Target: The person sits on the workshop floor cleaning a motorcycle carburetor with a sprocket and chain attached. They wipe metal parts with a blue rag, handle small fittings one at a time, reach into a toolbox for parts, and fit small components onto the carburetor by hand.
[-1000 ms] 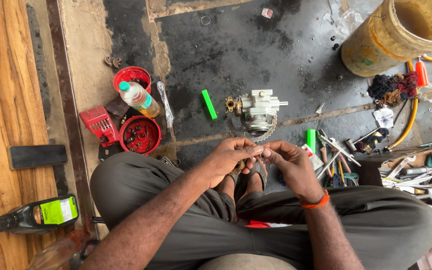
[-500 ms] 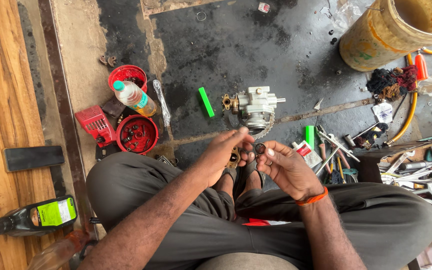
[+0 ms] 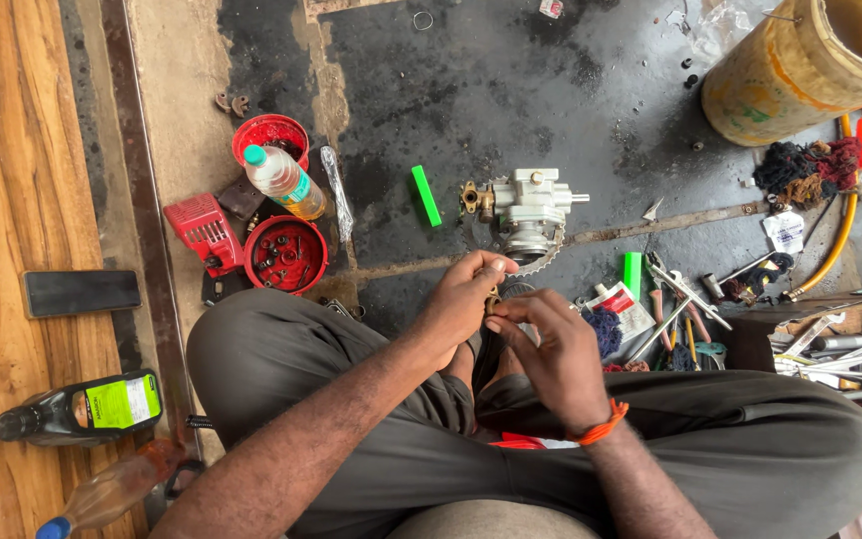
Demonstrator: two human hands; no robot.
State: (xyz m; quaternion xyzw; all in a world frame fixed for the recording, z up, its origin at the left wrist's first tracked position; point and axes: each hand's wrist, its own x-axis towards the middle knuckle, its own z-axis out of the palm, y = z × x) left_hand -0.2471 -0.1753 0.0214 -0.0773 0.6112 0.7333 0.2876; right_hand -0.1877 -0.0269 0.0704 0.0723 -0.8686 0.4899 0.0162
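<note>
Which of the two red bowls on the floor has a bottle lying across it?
The farther red bowl: a clear plastic bottle rests on its rim. The nearer bowl holds only small parts.

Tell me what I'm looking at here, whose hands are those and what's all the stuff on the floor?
The camera sits on a person's head and looks straight down. That person sits cross-legged on a dark workshop floor. The left hand and right hand meet over the lap and pinch a small brass-coloured part between the fingertips; it is too small to name. Just ahead lies a pale metal machine part and a green bar. To the left are two red bowls, one holding little parts, and a plastic bottle. To the right lies a heap of tools.
</note>
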